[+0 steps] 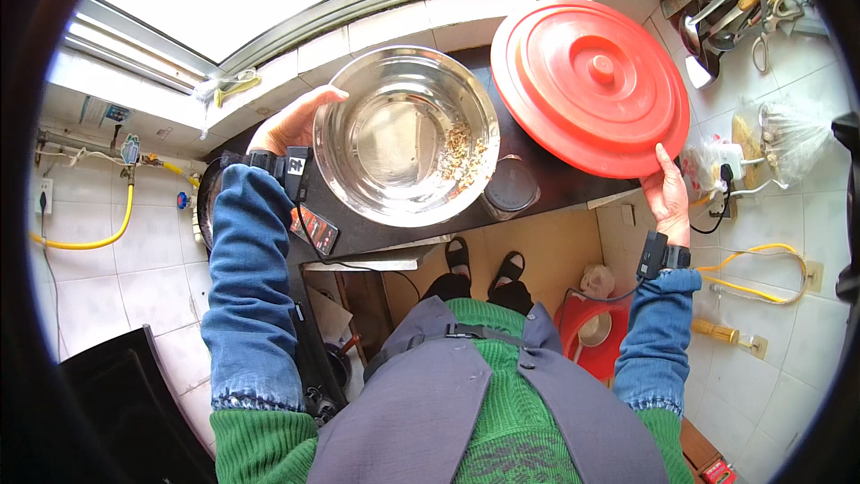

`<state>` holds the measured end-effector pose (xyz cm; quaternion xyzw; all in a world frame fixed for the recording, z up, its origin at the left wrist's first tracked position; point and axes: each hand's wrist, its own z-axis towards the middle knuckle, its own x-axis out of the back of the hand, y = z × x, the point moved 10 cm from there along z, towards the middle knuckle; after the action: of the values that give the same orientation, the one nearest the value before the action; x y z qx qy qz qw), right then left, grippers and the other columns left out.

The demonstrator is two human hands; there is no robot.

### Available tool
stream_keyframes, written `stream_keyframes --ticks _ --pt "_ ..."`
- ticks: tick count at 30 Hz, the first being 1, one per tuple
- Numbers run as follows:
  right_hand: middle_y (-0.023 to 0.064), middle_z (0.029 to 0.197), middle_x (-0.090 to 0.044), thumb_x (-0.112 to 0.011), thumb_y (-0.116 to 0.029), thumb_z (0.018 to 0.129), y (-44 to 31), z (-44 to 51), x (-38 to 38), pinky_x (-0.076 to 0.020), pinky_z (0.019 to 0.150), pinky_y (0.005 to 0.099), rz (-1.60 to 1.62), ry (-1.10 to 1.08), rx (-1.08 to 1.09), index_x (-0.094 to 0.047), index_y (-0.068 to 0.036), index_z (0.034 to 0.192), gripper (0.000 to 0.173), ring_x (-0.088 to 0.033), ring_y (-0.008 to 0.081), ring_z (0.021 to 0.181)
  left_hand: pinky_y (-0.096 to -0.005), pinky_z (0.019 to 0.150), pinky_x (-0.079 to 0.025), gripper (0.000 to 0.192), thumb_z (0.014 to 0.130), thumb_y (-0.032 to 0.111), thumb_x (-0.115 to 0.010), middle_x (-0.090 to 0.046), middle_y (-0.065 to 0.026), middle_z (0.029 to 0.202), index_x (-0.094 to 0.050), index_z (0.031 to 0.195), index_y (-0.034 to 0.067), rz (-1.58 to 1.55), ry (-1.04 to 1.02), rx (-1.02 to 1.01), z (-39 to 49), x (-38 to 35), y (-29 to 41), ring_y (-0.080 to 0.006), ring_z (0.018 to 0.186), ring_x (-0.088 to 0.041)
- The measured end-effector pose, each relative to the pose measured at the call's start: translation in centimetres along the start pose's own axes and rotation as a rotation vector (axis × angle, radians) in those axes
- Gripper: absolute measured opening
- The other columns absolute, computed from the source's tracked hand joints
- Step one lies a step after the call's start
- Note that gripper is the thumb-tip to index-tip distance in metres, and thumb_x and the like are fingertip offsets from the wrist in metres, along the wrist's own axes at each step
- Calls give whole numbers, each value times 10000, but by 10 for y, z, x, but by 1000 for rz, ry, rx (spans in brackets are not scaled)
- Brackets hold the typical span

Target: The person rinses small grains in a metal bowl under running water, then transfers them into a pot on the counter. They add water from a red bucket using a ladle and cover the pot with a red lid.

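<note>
My left hand (292, 122) grips the left rim of a wide stainless steel basin (396, 141), its thumb over the edge and the fingers hidden beneath. The basin is tilted, and brownish crumbs or scraps (463, 156) lie along its right inner side. At the right, my right hand (665, 191) holds a round red plastic lid (598, 81) by its lower right edge, thumb on top; the lid's knob faces up. A lidded jar (512, 187) stands on the dark countertop (390, 235) between basin and lid. Left of it, near my left wrist, lies a small red and black packet (314, 230).
A window with a tiled sill (390, 23) is behind the counter. Utensils (725, 13) and plastic bags (796, 138) hang on the right wall. A red bucket (605, 333) with a ladle stands low at the right. Yellow hoses (127, 215) run along both walls.
</note>
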<state>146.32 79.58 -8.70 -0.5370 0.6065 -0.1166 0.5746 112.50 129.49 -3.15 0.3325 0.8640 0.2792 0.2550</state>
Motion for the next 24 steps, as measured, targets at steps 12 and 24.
stream_keyframes --ticks 12,24 --pt "50 1362 -586 -634 -126 966 -21 -17 11 -437 1089 394 11 -2 159 -535 -70 1364 414 -556 184 1239 -310 854 -569 217 919 186 -679 -728 -83 1058 -697 1105 76 38 -125 -167 8 -10 32 -181 969 -693" --pt "67 1336 -604 -618 -174 978 -46 -127 58 -471 1051 401 -16 145 243 -548 -35 1339 393 -583 201 1205 -351 882 -565 351 925 291 -659 -682 -74 1204 -646 1227 112 151 -170 -252 25 -39 57 -188 1028 -671"
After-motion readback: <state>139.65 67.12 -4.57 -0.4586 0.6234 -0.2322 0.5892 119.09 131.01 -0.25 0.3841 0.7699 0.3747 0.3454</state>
